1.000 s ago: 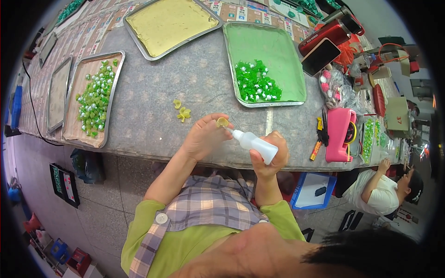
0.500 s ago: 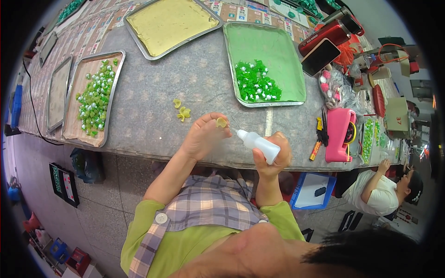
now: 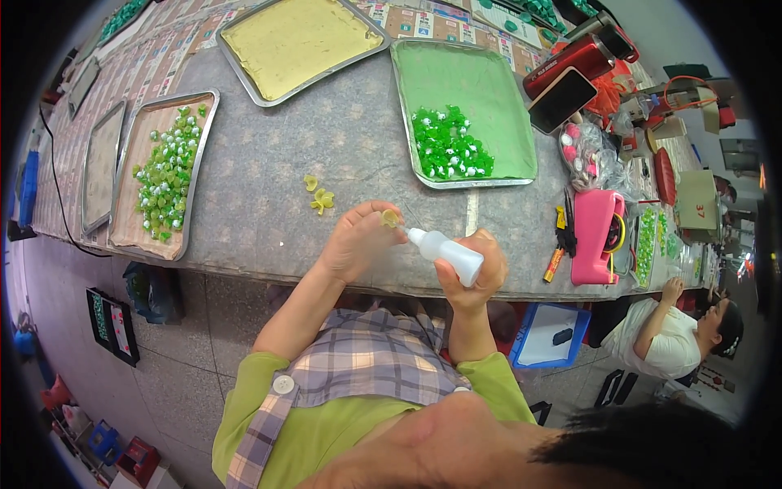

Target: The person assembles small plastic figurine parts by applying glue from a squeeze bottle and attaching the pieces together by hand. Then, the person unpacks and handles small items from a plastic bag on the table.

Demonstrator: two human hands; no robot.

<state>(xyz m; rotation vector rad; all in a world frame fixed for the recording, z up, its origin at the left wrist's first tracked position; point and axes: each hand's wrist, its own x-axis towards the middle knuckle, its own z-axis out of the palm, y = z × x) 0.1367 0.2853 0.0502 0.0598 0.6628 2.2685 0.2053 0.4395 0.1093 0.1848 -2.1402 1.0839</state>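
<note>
Between the fingertips of my left hand (image 3: 354, 242) is a small yellow cup-shaped flower piece (image 3: 390, 218). My right hand (image 3: 481, 273) is wrapped round a white squeeze bottle (image 3: 450, 255), tilted with its nozzle pointing at the flower piece. Whether the tip touches the piece I cannot tell. Just beyond my left hand, a few loose yellow flower pieces (image 3: 322, 200) lie on the grey table cover. A green-lined tray (image 3: 497, 90) past my right hand holds a heap of green pieces with white beads (image 3: 453, 147).
A tray (image 3: 122, 226) of yellow-green beaded pieces stands at the left, a yellow-lined tray (image 3: 301, 45) at the back. On the right are a pink tape dispenser (image 3: 588, 244), a phone (image 3: 562, 99), a red flask (image 3: 570, 65) and black-and-yellow tools (image 3: 566, 228). A person in white (image 3: 664, 330) sits farther right.
My right hand has moved slightly left with the squeeze bottle, bringing its nozzle up to the flower piece. My left hand has stayed nearly in place.
</note>
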